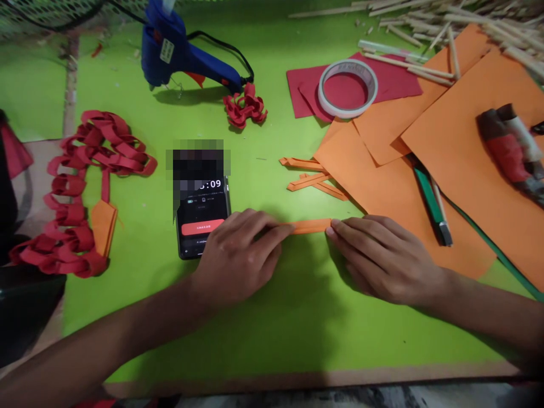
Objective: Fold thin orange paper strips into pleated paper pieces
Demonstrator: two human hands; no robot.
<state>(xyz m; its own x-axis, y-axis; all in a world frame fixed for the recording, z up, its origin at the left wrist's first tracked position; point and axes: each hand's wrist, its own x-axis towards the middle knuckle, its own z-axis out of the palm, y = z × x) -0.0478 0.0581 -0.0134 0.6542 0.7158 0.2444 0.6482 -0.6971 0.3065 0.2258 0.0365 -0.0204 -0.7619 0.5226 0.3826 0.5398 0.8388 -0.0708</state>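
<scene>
A narrow folded orange paper strip (312,226) lies level between my two hands, just above or on the green table. The fingertips of my left hand (240,255) pinch its left end. At its right end, my right hand (385,258) pinches the tip between thumb and fingers. Just beyond the strip lie several folded orange paper pieces (308,182) with pointed ends. A phone (202,209) with a lit screen rests right beside my left hand. Under my right wrist and beyond it spread orange paper sheets (361,164).
A blue glue gun (191,56) stands at the back left, near a red paper flower (245,106). Red paper chains (70,198) lie at the left. A tape roll (347,88) sits on red paper (301,85). A green cutter (429,198) and wooden sticks (425,22) are at right.
</scene>
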